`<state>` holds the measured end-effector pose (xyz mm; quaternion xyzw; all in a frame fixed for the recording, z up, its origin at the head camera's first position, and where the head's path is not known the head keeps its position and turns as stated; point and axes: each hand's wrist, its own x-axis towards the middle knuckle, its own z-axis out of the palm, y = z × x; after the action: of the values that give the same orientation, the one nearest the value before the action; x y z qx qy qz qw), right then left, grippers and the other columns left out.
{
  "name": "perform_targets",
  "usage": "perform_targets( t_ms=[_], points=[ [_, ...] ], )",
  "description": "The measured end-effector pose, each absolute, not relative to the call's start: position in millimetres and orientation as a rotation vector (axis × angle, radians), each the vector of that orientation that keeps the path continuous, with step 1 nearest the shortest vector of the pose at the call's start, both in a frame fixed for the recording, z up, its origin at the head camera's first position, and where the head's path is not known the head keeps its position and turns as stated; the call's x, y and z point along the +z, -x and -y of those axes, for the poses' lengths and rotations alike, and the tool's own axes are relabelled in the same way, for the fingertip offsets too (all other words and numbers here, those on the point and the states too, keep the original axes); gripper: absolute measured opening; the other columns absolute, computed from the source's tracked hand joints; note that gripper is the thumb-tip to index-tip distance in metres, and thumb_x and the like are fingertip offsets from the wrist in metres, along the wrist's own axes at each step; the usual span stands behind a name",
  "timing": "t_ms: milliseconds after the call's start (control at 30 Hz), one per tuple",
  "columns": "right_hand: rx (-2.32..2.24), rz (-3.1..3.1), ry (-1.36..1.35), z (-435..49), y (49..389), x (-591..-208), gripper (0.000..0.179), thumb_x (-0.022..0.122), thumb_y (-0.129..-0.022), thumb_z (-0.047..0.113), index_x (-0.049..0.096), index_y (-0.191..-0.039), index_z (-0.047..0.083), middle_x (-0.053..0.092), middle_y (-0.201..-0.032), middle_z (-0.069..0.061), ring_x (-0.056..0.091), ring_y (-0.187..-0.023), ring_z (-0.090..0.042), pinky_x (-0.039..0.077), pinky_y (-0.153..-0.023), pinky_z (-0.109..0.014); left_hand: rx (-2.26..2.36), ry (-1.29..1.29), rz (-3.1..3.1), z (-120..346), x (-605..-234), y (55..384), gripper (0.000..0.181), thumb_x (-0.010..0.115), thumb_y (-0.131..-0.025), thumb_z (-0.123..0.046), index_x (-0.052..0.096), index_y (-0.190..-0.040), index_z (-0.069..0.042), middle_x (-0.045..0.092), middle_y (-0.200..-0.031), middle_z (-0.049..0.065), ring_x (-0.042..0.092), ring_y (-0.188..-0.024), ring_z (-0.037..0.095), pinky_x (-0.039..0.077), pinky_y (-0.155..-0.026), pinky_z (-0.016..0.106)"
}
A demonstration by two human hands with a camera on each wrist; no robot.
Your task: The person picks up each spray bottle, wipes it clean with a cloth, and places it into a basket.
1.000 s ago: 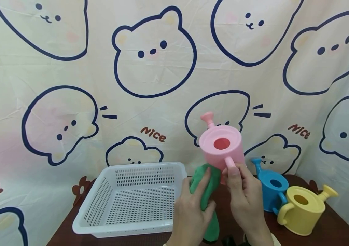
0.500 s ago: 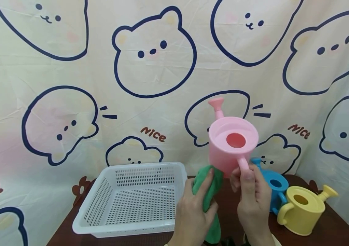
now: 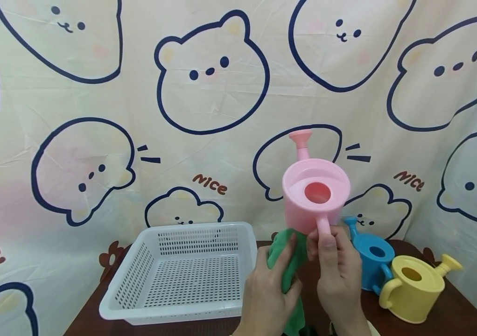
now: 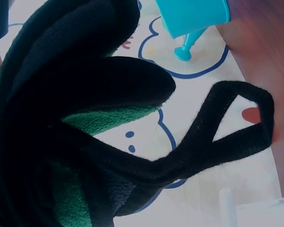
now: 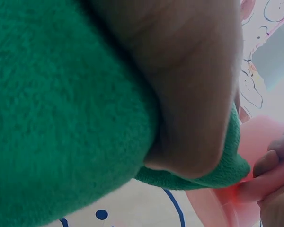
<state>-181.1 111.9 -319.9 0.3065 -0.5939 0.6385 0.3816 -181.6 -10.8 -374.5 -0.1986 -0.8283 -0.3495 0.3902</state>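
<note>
A pink watering can [image 3: 304, 207] is held up off the table, its spout pointing away and its top with the round opening facing me. My right hand [image 3: 340, 275] grips its handle, thumb on top. Bunched in my left hand [image 3: 268, 289] is a green cloth [image 3: 291, 252], its upper part right at the can's lower side and its tail hanging below. The left wrist view shows dark folds of the cloth [image 4: 85, 90] with a black loop. In the right wrist view, the green cloth [image 5: 61, 109] covers much of the pink can [image 5: 260, 137].
To the right, a blue watering can [image 3: 373, 254] and a yellow watering can [image 3: 417, 291] stand close together on the dark brown table [image 3: 452, 312]. A white perforated plastic basket [image 3: 179, 313] sits left of my hands. Behind hangs a curtain [image 3: 213, 102] printed with cartoon bears.
The pink watering can has risen and moved right, then slightly back left, its spout turning more upright. My right hand has moved with it. The left hand with the cloth has shifted slightly right.
</note>
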Motion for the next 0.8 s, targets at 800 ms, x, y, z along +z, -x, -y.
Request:
perform_targets(
  t_ms=[800],
  points=[
    [1.470,1.799,-0.616,-105.5,174.2,-314.4,0.020,0.046,-0.108,0.000,0.066,-0.108,0.005,0.058,-0.078,-0.001,0.056,-0.072,-0.014,0.050,-0.064,-0.026,-1.024,0.403,2.153,9.9,-372.2,180.2,0.084,0.082,-0.087,-0.015,0.045,-0.160,-0.033,0.060,-0.125,0.010,0.068,-0.099,0.016,0.065,-0.082,0.034]
  ],
)
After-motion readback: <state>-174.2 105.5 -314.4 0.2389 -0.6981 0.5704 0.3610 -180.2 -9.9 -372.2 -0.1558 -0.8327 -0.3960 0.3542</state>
